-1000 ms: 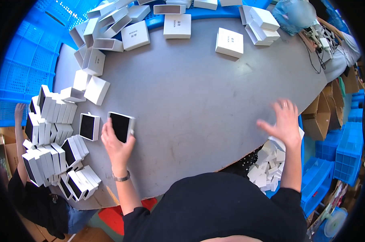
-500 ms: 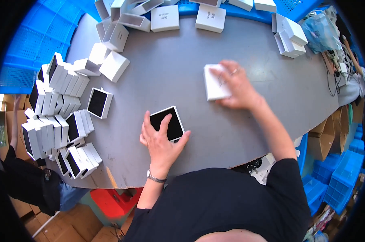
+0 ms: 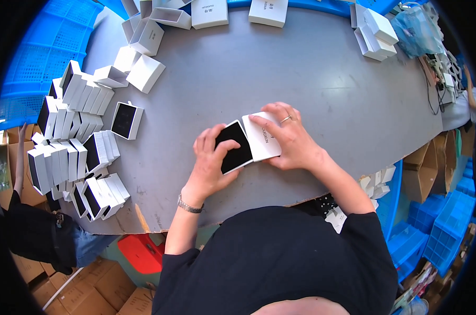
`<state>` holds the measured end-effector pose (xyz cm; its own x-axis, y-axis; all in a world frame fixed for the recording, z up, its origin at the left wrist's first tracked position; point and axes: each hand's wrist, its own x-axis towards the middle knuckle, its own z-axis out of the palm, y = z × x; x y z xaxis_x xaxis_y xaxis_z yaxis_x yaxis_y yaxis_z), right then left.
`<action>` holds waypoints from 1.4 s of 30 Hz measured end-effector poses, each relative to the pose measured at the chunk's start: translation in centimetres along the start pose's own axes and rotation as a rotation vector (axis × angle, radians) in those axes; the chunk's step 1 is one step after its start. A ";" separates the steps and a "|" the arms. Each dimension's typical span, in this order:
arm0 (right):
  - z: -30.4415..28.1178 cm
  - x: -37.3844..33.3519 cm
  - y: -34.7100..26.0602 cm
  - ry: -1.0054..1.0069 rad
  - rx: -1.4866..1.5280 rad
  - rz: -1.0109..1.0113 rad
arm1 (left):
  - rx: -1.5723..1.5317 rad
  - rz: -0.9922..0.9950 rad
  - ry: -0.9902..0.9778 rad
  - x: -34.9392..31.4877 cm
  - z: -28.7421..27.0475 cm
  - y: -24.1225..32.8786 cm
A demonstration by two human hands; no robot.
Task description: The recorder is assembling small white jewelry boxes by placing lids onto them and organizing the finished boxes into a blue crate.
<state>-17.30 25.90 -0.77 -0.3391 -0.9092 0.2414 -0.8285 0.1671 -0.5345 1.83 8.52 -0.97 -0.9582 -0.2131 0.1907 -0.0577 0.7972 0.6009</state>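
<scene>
Head view, two hands [image 3: 209, 165] [image 3: 295, 140] holding one box [image 3: 239, 156], one lid [image 3: 260, 140]

The camera rides on the worker's head, the left of a pair, tipped down past the black shirt [image 3: 280, 257] onto the tabletop [image 3: 301, 68]. It sits close, left hand [image 3: 209, 163] and right hand [image 3: 290, 139] near mid-view, yet its fisheye sweeps out to blue crates [image 3: 448, 226], bending straight edges toward its rim.
</scene>
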 end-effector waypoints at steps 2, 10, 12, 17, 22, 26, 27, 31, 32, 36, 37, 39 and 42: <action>-0.4 0.3 0.6 -0.095 0.068 -0.162 | 0.010 0.008 -0.022 -0.3 0.1 0.3; -0.7 -0.1 0.5 -0.125 0.097 -0.152 | -0.345 0.020 0.078 0.1 1.3 -1.1; -0.3 0.0 0.3 -0.142 0.074 -0.147 | -0.232 0.058 0.103 0.4 1.9 -0.7; 0.6 0.2 -0.7 -0.083 0.072 -0.115 | -0.745 -0.047 0.113 1.2 4.0 -0.6; 0.7 0.6 -1.8 -0.045 0.088 -0.116 | -0.878 -0.056 0.292 3.4 6.5 2.6; -0.1 -1.4 -1.9 -0.005 0.057 -0.067 | -0.597 -0.157 0.186 3.3 4.9 1.8; -1.6 -2.7 -1.7 -0.080 -0.013 0.009 | -0.610 -0.131 0.173 3.5 3.2 0.6; -12.3 -6.8 -0.1 -0.442 -0.276 0.357 | 0.605 -0.323 0.445 0.8 -6.4 -9.8; -14.5 -7.0 -0.1 -0.543 -0.258 0.426 | 0.702 -0.445 0.397 -0.7 -8.4 -11.8; -13.0 2.3 5.8 -0.182 -0.382 0.269 | 0.701 -0.637 0.210 -2.4 -11.1 -13.8; -11.4 6.9 7.8 -0.081 -0.243 0.300 | 0.728 -0.587 0.211 -2.1 -10.8 -13.6; -8.3 14.3 14.1 0.194 -0.483 0.119 | 0.637 -0.577 0.195 0.4 -9.6 -10.5; -5.0 21.8 18.7 0.248 -0.497 0.139 | 0.465 -0.563 0.144 2.0 -7.1 -6.0</action>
<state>-42.45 11.08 -1.44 -0.5045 -0.7593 0.4110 -0.8584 0.4922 -0.1444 2.24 -0.68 1.35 -0.7042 -0.7066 0.0700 -0.6725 0.6953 0.2536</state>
